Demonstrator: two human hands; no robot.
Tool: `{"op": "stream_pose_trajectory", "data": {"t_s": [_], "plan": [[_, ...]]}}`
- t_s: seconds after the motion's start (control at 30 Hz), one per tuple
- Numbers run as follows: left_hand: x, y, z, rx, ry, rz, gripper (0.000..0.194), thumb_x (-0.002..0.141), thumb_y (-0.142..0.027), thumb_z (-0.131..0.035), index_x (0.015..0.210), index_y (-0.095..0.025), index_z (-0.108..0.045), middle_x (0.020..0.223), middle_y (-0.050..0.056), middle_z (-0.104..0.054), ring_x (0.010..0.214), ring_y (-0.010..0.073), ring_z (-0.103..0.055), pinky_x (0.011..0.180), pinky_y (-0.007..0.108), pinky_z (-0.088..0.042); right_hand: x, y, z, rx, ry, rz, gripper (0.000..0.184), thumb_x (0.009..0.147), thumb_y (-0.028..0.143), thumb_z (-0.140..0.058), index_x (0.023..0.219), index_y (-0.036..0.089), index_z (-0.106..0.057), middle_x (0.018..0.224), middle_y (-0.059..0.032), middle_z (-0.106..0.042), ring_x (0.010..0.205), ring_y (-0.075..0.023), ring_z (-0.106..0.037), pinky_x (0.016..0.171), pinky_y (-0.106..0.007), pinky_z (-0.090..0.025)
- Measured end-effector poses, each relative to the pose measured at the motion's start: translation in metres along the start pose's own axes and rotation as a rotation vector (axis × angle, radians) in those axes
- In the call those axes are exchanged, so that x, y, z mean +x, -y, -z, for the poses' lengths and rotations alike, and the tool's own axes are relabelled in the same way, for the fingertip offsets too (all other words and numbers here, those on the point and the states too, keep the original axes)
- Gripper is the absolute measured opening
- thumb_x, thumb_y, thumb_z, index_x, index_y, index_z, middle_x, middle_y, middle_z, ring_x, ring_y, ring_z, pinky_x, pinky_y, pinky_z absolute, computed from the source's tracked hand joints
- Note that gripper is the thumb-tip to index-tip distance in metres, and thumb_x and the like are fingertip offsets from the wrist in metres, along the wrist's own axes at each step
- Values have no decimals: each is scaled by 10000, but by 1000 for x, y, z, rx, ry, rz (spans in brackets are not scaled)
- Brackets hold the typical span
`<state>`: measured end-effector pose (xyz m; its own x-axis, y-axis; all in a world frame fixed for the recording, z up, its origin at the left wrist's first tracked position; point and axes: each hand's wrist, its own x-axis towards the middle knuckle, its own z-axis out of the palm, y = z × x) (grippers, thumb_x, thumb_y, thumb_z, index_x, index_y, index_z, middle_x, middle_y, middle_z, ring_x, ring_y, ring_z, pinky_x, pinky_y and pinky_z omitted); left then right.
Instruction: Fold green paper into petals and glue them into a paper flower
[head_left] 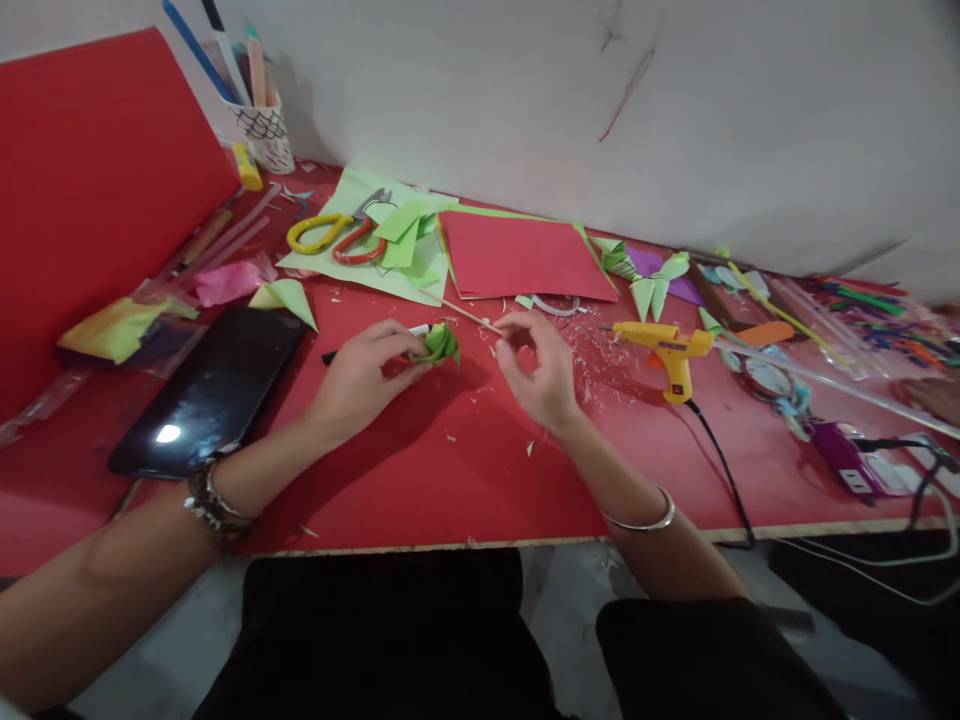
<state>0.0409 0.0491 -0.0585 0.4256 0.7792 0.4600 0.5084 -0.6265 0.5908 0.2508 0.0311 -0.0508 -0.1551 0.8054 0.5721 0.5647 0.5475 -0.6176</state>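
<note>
Between the fingertips of my left hand is a small green folded-paper piece, its petal-like folds facing right. My right hand pinches the near end of a thin wooden stick, which slants up and left from my fingers. A gap separates the stick from the green paper. Just behind my left hand lies a marker with a white barrel, partly covered by my fingers. Both hands are just above the red tabletop, where paper scraps are scattered.
A yellow glue gun stands right of my right hand, its black cord running over the front edge. Scissors and green strips lie behind, beside red paper sheets. A black phone lies left. A power strip is at right.
</note>
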Motion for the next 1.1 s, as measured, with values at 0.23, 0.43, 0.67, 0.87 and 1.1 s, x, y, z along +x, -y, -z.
{"op": "stream_pose_trajectory", "data": {"t_s": [0.23, 0.43, 0.67, 0.87, 1.1], "plan": [[-1, -8, 5, -13, -56, -212, 71, 801, -244, -578, 771, -202, -626, 821, 14, -576, 775, 129, -558, 713, 259, -471, 0, -2, -2, 206, 255, 5, 424, 770, 213, -531, 1174, 213, -404, 1066, -62, -505, 947, -153, -526, 818, -316, -464], [-1, -7, 6, -36, 19, -214, 126, 837, -239, -514, 812, -220, -636, 862, 18, -612, 789, 126, -584, 729, 249, -487, 1, 8, 3, 98, 361, 139, 515, 746, 318, -578, 1214, 235, -377, 1203, -84, -475, 1113, -213, -456, 934, -411, -400], [1, -6, 4, -68, -11, -140, 112, 826, -249, -519, 822, -214, -625, 842, 18, -631, 805, 140, -589, 758, 278, -493, 0, 4, 2, 63, 171, 114, 613, 706, 317, -630, 1232, 245, -323, 1229, -99, -399, 1127, -227, -439, 929, -414, -420], [2, -4, 4, -77, 2, -98, 125, 825, -256, -514, 820, -203, -627, 860, 25, -617, 831, 148, -583, 784, 296, -489, 3, 3, 4, -15, 326, 124, 600, 758, 344, -608, 1276, 252, -320, 1274, -84, -443, 1191, -220, -416, 992, -426, -371], [2, -1, 2, -66, -20, -60, 109, 818, -184, -517, 846, -211, -618, 902, 23, -574, 868, 143, -563, 810, 303, -476, 4, -4, 5, -144, 346, 197, 542, 790, 374, -588, 1270, 247, -373, 1267, -73, -487, 1188, -211, -435, 989, -417, -381]]}}
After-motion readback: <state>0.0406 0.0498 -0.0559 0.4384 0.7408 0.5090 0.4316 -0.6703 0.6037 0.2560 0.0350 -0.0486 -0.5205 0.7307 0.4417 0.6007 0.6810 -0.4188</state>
